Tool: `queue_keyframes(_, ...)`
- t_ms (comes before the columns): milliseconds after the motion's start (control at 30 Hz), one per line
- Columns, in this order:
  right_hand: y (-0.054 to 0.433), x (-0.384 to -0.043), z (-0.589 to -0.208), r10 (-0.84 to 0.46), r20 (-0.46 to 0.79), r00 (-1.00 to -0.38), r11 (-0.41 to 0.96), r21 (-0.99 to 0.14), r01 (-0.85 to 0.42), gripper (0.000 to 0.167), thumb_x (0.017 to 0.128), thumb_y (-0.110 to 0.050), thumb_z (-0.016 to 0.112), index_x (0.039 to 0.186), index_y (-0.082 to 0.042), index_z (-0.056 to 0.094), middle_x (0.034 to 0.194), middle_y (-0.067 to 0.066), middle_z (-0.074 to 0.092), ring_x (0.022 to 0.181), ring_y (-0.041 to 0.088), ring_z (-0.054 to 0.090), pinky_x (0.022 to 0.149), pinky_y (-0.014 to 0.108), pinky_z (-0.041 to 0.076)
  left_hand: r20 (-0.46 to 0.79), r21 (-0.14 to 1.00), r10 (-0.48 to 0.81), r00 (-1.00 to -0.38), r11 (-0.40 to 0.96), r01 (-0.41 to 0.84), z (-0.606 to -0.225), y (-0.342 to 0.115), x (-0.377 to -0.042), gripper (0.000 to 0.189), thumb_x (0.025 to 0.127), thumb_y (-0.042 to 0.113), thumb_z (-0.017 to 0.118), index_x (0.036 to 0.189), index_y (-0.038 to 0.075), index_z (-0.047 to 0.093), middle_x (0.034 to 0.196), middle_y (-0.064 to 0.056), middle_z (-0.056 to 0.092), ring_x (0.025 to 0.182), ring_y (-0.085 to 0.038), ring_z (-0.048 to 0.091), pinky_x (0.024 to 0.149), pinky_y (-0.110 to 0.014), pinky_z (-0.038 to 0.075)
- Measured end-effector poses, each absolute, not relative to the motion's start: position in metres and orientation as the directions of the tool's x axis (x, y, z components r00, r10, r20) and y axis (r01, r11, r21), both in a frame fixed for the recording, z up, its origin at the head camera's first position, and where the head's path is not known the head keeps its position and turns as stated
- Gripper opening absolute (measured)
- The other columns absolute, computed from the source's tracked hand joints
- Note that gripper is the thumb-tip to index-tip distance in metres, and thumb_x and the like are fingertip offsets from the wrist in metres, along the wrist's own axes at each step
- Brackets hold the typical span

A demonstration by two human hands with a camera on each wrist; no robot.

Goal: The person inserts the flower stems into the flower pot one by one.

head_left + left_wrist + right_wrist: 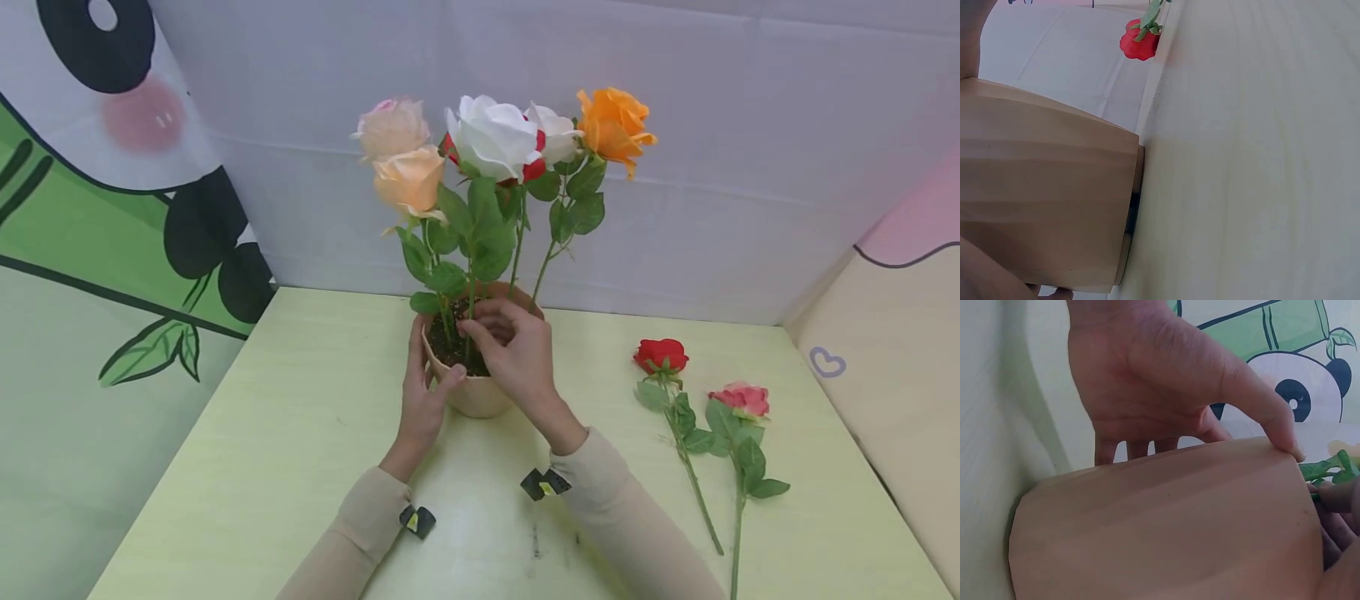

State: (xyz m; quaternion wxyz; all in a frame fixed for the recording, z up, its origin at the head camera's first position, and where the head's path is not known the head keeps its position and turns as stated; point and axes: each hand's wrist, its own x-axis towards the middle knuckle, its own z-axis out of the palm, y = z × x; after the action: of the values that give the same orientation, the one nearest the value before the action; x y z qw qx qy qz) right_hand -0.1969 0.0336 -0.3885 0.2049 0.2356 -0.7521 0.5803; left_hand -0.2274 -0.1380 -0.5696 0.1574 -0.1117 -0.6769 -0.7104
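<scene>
A light tan flower pot (480, 400) filled with dark soil (446, 364) stands on the table. My left hand (422, 408) holds the pot's left side, thumb at the front rim; in the right wrist view its fingers (1141, 449) go behind the pot wall. With my right hand (525, 354) I pinch the lower stem of a large white rose (495, 142) over the soil. Other roses rise from the pot: a pale pink one (393, 129), a peach one (408, 179), a second white one (557, 133) and an orange one (615, 125). Red petals show behind the white rose.
To the right on the table (322, 367) lie a red rose (662, 356) and a pink rose (741, 400), stems toward the front. A pale cloth backdrop (712, 208) hangs behind, and a cartoon panda print (97, 117) covers the left side.
</scene>
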Motion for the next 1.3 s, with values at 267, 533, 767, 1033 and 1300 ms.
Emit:
queue_keyframes(267, 0.039, -0.198, -0.391, -0.161, 0.564, -0.81, 0.274, -0.763, -0.586, 0.01, 0.095, 0.001, 0.086, 0.102, 0.005, 0.081, 0.09, 0.016, 0.082, 0.08, 0.03, 0.082, 0.073, 0.035, 0.067, 0.362, 0.93, -0.072, -0.929, -0.043, 0.366, -0.573, -0.14, -0.23, 0.102, 0.098, 0.039, 0.081, 0.177, 0.05, 0.017, 0.184, 0.021, 0.014, 0.17, -0.011, 0.013, 0.13, -0.071, 0.02)
queue_keyframes(533, 0.04, -0.202, -0.398, -0.201, 0.576, -0.793, 0.333, -0.721, -0.608, 0.011, 0.093, -0.002, 0.088, 0.099, 0.004, 0.081, 0.089, 0.015, 0.082, 0.08, 0.028, 0.083, 0.073, 0.037, 0.068, 0.365, 0.929, -0.078, -0.928, -0.035, 0.368, -0.571, -0.138, -0.228, 0.101, 0.099, 0.039, 0.08, 0.177, 0.05, 0.017, 0.184, 0.021, 0.014, 0.17, -0.014, 0.013, 0.129, -0.073, 0.02)
queue_keyframes(767, 0.037, -0.201, -0.401, -0.216, 0.585, -0.782, 0.453, -0.649, -0.611, 0.012, 0.094, -0.007, 0.089, 0.101, 0.001, 0.083, 0.09, 0.012, 0.084, 0.077, 0.023, 0.083, 0.069, 0.039, 0.067, 0.372, 0.927, -0.072, -0.925, -0.03, 0.375, -0.57, -0.138, -0.227, 0.102, 0.099, 0.039, 0.08, 0.177, 0.049, 0.016, 0.184, 0.021, 0.013, 0.17, -0.012, 0.012, 0.13, -0.073, 0.02)
queue_keyframes(1033, 0.037, -0.196, -0.398, -0.215, 0.58, -0.786, 0.488, -0.633, -0.6, 0.013, 0.093, -0.008, 0.09, 0.101, 0.001, 0.083, 0.089, 0.013, 0.084, 0.077, 0.024, 0.083, 0.069, 0.04, 0.067, 0.402, 0.913, -0.066, -0.913, -0.047, 0.406, -0.567, -0.136, -0.227, 0.101, 0.1, 0.037, 0.08, 0.179, 0.042, 0.017, 0.186, 0.012, 0.014, 0.172, -0.022, 0.009, 0.129, -0.074, 0.02)
queue_keyframes(1300, 0.041, -0.196, -0.401, -0.244, 0.592, -0.769, 0.496, -0.605, -0.623, 0.014, 0.093, -0.009, 0.09, 0.102, 0.0, 0.083, 0.092, 0.012, 0.084, 0.08, 0.023, 0.083, 0.07, 0.039, 0.067, 0.379, 0.923, -0.07, -0.923, -0.038, 0.382, -0.572, -0.139, -0.229, 0.101, 0.099, 0.037, 0.081, 0.177, 0.048, 0.017, 0.184, 0.018, 0.016, 0.17, -0.014, 0.013, 0.129, -0.072, 0.021)
